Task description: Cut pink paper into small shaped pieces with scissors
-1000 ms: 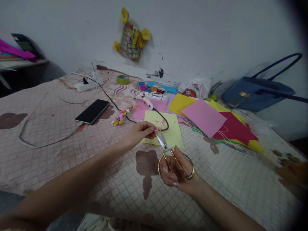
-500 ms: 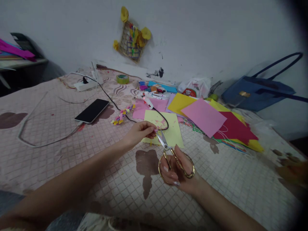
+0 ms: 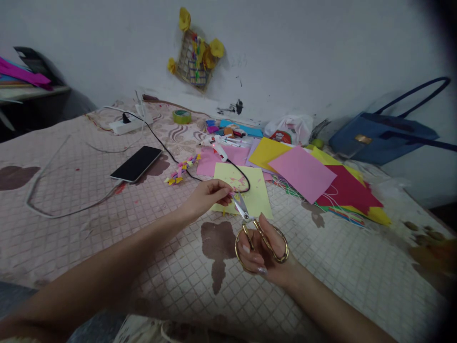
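Plainly, gold-handled scissors [image 3: 246,216] are held at a small pink piece [image 3: 232,194] over a pale yellow sheet [image 3: 260,202].
Nearest, the handle loops are gripped by the right hand [image 3: 266,257], probably so that the slightly parted blades can be worked by thumb and fingers; farther left, the pink piece is pinched in the left hand [image 3: 212,194], seemingly to be kept steady near the blade tips. Beyond, pink scraps [image 3: 236,183] are caught on the yellow sheet, perhaps its purpose. On the left, a multicoloured strand [image 3: 183,169] is laid apart. On the far side, a glue gun [image 3: 220,151] is rested on a pink sheet [image 3: 204,164], possibly to protect the patterned cloth [image 3: 160,247]; coloured sheets [image 3: 303,174] are piled on the right, presumably for easy reach.
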The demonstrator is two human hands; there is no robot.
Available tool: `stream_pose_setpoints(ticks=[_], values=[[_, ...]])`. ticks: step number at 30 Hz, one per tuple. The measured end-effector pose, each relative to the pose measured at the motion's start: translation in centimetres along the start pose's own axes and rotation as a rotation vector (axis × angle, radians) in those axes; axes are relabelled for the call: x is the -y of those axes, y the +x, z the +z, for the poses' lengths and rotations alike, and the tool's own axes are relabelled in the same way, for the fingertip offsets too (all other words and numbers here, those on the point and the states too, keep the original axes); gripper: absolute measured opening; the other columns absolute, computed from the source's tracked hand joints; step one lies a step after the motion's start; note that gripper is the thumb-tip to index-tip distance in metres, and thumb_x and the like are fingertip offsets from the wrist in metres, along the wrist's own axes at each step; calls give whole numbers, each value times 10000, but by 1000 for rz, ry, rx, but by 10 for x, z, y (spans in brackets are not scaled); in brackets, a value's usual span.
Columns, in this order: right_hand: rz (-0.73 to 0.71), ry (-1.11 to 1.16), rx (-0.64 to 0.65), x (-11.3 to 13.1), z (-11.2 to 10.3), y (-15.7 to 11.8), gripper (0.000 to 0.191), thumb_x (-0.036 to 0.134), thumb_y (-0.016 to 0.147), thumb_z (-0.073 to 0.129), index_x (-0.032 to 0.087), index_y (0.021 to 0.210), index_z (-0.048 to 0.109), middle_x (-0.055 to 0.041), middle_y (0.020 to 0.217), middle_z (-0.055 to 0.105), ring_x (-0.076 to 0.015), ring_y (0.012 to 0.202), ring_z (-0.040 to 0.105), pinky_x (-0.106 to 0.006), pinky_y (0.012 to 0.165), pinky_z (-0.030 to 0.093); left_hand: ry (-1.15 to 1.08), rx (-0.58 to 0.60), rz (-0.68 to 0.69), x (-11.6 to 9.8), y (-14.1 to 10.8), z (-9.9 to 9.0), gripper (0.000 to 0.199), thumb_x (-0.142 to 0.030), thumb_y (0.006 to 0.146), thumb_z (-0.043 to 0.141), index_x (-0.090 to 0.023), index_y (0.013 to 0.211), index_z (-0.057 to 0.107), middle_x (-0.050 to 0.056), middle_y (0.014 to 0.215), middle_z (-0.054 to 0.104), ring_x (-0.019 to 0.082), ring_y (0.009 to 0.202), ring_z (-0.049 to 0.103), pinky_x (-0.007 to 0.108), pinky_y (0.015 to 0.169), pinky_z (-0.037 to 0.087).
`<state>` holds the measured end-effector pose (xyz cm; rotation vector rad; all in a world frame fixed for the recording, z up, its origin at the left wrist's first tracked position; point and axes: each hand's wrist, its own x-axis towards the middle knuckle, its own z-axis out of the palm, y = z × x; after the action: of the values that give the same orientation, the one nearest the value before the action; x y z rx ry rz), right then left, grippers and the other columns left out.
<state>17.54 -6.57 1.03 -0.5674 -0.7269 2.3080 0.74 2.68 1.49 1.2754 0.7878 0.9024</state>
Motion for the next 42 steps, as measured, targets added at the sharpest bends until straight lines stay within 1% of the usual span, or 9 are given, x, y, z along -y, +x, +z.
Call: stream_pose_setpoints(ticks=[7, 12, 14, 19, 23, 28, 33, 37, 42], values=[[5, 4, -3, 1, 1, -1, 628, 595, 828, 175, 123, 629, 537, 49, 401, 355, -51, 312, 314, -192, 363, 198, 45, 39, 45, -2, -2, 1, 189, -261, 698, 619, -117, 796, 545, 15, 705, 576, 75, 600, 534, 218, 593, 438], [12, -7, 2, 0, 0, -1, 624, 595, 828, 176, 127, 618, 530, 49, 399, 358, -54, 309, 314, -196, 362, 201, 17, 90, 48, -5, -1, 1, 280, -237, 696, 622, -136, 926, 500, -4, 691, 568, 73, 569, 527, 217, 554, 431], [10, -19, -11, 0, 0, -1, 625, 607, 821, 181, 128, 623, 531, 49, 398, 363, -54, 308, 315, -196, 363, 204, 21, 140, 21, -6, -1, 0, 296, -236, 694, 625, -133, 940, 497, -6, 673, 564, 75, 557, 525, 213, 534, 422], [-6, -66, -50, -3, -1, 0, 619, 588, 833, 184, 124, 619, 533, 42, 398, 375, -60, 313, 326, -196, 359, 202, 38, 237, -62, -5, -1, -5, 222, -249, 696, 622, -114, 854, 545, 16, 709, 572, 63, 554, 517, 200, 526, 400], [-65, -160, -119, -8, -2, 0, 612, 595, 825, 206, 123, 626, 541, 43, 393, 373, -64, 325, 341, -196, 366, 226, -43, 235, -141, -4, -2, -6, 272, -220, 684, 636, -144, 927, 541, 18, 761, 591, 52, 558, 517, 180, 511, 381], [-78, -290, -197, -11, -1, -1, 581, 597, 814, 253, 128, 612, 530, 46, 392, 372, -62, 326, 339, -191, 362, 232, -183, 250, -224, -4, -3, -3, 145, -206, 685, 638, -110, 758, 557, 11, 699, 581, 43, 562, 517, 169, 537, 400], [-104, -380, -245, -15, -3, -1, 558, 578, 826, 253, 134, 629, 526, 44, 400, 395, -61, 324, 346, -184, 351, 239, -322, 262, -313, 0, -3, -3, 151, -198, 678, 652, -109, 756, 557, 21, 701, 590, 53, 593, 542, 177, 582, 433], [-125, -390, -238, -17, -5, -2, 563, 578, 828, 244, 133, 635, 529, 43, 395, 396, -61, 317, 338, -184, 344, 239, -299, 264, -283, 0, -3, -4, 153, -195, 675, 654, -108, 756, 558, 8, 687, 580, 43, 577, 533, 175, 588, 432], [-133, -382, -240, -15, -2, -2, 562, 560, 840, 234, 131, 630, 530, 40, 398, 393, -60, 323, 337, -184, 350, 237, -93, 239, -180, -6, -2, -5, 158, -199, 662, 657, -106, 742, 558, -5, 629, 574, 42, 524, 504, 156, 492, 377]])
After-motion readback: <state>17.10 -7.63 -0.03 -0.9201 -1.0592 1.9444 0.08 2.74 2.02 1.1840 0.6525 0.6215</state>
